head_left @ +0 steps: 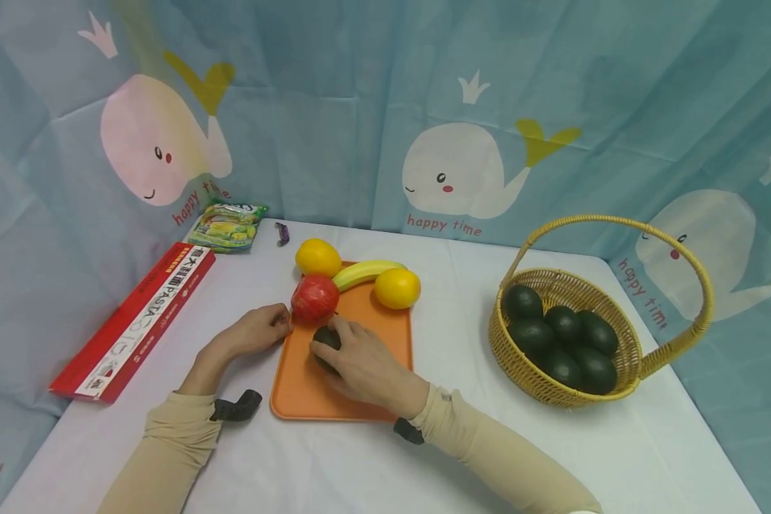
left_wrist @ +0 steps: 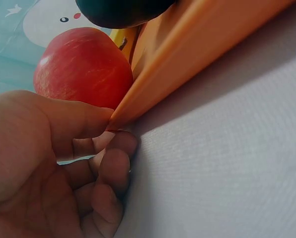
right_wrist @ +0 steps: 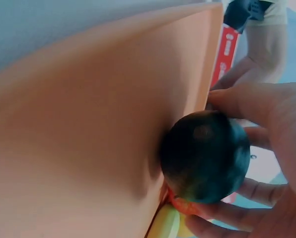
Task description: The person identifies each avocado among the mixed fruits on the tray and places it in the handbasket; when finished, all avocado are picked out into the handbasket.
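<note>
An orange tray (head_left: 308,400) lies on the white table, and my left hand (head_left: 257,330) pinches its left rim, thumb on top and fingertips beneath. My right hand (head_left: 371,364) holds a dark green avocado (right_wrist: 205,156) just over the tray, fingers and thumb curled round its sides; whether the avocado touches the tray I cannot tell. Beside the left fingertips sits a red apple (left_wrist: 83,67). Behind it on the tray are a banana (head_left: 366,271), a yellow fruit (head_left: 397,288) at right and another yellow fruit (head_left: 318,258) at the back left corner.
To the right stands a wicker basket (head_left: 533,389) with a tall handle, holding several avocados (head_left: 562,325). A red pasta box (head_left: 138,321) lies at left. Behind it are a green snack packet (head_left: 228,227) and a small purple wrapped item (head_left: 283,233). A blue curtain (head_left: 334,143) hangs behind the table.
</note>
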Tool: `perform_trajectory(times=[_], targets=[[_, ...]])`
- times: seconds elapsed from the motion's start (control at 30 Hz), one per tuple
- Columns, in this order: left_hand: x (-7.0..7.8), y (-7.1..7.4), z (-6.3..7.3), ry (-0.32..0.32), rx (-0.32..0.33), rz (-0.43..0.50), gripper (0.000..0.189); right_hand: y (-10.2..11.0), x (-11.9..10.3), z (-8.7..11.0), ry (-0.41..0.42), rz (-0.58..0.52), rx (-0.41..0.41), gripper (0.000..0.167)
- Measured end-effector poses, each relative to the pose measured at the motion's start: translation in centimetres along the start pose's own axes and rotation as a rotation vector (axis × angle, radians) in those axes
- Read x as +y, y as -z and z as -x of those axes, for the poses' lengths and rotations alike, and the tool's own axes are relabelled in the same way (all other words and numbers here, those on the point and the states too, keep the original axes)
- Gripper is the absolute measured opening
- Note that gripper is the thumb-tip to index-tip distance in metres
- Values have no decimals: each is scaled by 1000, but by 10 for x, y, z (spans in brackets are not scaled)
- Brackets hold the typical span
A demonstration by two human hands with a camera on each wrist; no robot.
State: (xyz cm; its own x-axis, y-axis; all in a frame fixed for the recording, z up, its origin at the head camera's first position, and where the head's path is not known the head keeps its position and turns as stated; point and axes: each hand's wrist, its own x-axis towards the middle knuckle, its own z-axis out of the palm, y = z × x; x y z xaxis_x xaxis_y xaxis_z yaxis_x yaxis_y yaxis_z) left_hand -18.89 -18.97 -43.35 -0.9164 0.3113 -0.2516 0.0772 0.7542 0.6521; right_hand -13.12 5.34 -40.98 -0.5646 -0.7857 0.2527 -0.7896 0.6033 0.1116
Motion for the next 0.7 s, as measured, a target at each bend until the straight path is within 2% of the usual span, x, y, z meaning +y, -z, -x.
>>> perform_trajectory(times=[0.1, 0.23, 0.33, 0.43, 0.5, 0.6, 0.7], targets=[[0, 0, 1, -2, 3, -1, 13, 1, 0, 5, -15, 0, -39, 40], [2, 0, 2, 5, -2, 2, 14, 5, 2, 18, -39, -17, -79, 43], [1, 0, 3, 11, -11, 12, 14, 13, 8, 34, -89, -70, -63, 50], [1, 0, 2, 9, -17, 18, 14, 26, 22, 53, -172, -139, 21, 53], [1, 0, 2, 9, -21, 19, 15, 39, 36, 68, -239, -158, 109, 54], [0, 0, 2, 10, -22, 16, 14, 62, 61, 91, -348, -144, 240, 53], [0, 0, 2, 12, -25, 16, 14, 82, 89, 116, -486, -130, 327, 54]])
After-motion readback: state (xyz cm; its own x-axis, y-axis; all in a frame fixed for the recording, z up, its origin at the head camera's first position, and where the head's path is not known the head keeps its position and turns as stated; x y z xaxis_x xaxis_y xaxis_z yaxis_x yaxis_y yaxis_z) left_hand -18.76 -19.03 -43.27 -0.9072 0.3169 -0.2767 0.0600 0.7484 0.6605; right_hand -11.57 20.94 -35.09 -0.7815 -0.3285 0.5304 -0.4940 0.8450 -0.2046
